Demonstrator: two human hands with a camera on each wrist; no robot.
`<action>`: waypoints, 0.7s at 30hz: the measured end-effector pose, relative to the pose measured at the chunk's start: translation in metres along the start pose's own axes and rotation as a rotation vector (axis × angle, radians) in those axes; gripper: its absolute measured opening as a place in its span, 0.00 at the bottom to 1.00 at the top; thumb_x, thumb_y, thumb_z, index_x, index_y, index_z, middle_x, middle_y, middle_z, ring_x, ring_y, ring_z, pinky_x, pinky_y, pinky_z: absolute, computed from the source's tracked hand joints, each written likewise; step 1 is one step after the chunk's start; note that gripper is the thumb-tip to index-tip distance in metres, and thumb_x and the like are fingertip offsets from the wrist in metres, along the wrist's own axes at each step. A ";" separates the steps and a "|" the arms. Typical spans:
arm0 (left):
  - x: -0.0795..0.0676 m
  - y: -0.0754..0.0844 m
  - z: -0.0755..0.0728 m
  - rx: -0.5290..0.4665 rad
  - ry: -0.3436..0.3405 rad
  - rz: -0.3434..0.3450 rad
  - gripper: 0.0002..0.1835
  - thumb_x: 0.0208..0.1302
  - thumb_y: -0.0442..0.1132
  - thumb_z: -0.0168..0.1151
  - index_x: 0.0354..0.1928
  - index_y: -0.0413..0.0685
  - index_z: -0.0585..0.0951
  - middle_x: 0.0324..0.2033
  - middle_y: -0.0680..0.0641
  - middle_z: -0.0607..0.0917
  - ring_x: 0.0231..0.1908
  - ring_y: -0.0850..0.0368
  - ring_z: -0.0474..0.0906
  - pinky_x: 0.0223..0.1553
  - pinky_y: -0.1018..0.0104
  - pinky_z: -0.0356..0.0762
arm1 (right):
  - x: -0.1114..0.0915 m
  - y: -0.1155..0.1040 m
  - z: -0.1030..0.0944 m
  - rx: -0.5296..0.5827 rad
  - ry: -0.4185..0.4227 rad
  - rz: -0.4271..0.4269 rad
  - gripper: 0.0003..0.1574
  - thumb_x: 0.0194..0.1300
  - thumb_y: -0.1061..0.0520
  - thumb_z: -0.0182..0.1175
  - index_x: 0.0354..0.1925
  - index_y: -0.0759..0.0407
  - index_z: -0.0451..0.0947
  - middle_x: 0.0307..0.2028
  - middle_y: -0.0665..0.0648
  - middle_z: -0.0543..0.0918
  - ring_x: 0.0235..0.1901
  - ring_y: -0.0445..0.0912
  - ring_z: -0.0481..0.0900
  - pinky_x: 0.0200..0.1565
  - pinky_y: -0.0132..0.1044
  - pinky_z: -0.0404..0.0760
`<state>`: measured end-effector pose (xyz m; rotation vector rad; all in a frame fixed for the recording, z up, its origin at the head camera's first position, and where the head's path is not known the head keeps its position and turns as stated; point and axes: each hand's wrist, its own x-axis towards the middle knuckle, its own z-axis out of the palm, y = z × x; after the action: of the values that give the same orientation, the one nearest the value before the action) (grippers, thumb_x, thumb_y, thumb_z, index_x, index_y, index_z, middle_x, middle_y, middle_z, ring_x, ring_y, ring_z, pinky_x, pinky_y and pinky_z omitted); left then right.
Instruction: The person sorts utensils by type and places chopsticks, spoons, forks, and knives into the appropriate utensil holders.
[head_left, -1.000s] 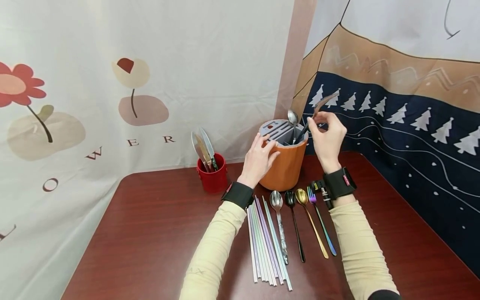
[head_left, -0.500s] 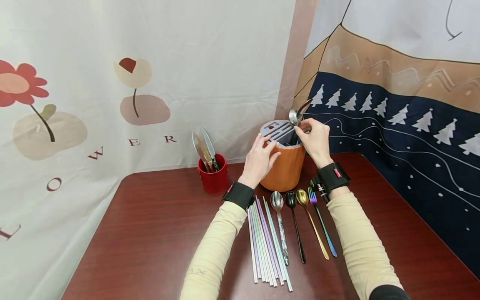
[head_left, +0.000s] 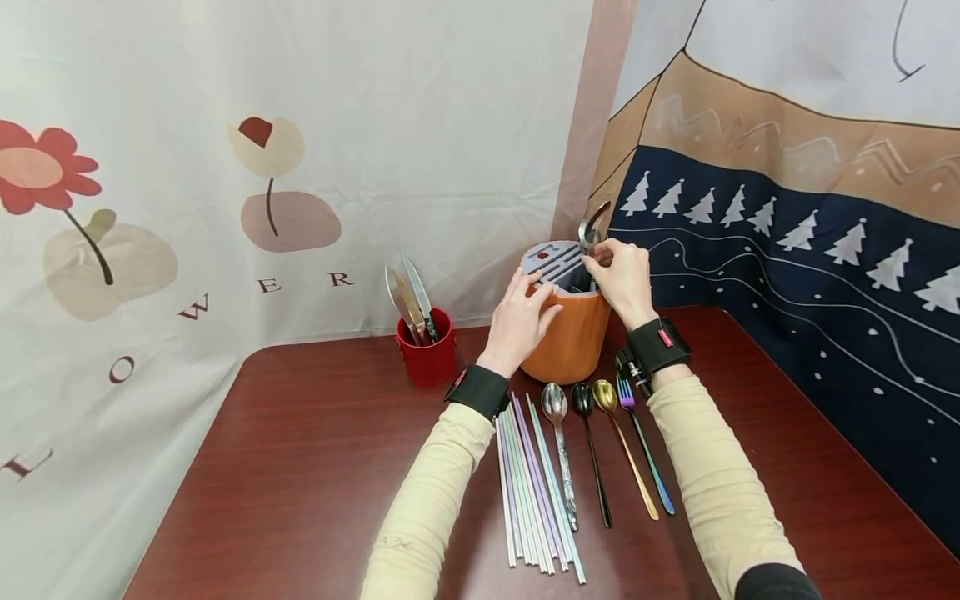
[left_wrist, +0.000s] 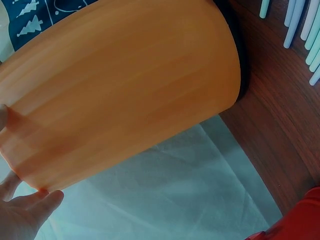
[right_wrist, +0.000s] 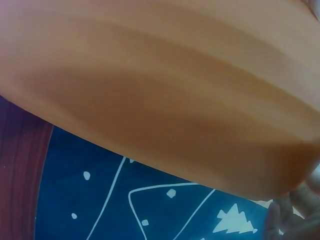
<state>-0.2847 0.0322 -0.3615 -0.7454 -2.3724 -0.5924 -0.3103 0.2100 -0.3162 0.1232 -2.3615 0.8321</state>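
One left hand (head_left: 519, 323) on holder rim (head_left: 577, 295), right hand (head_left: 627, 280) apparently round utensil (head_left: 600, 215)

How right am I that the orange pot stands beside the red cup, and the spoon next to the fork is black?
Not quite: the spoon next to the fork is gold, as the head view shows. The orange pot does stand beside the red cup.

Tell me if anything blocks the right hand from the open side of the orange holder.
Nothing visible does. The right hand is at that opening, by the cutlery sticking up there; the left hand touches the near-left rim of the orange holder, off to one side.
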 end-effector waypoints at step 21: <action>0.000 0.000 0.000 0.003 -0.003 -0.009 0.13 0.65 0.49 0.58 0.47 0.53 0.79 0.60 0.42 0.75 0.67 0.41 0.64 0.57 0.56 0.77 | 0.008 0.001 0.004 -0.055 -0.021 0.038 0.15 0.61 0.57 0.63 0.41 0.68 0.81 0.35 0.66 0.87 0.36 0.58 0.83 0.40 0.49 0.75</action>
<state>-0.2842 0.0323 -0.3611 -0.7356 -2.3802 -0.5913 -0.3186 0.2093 -0.3141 0.0644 -2.4114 0.7864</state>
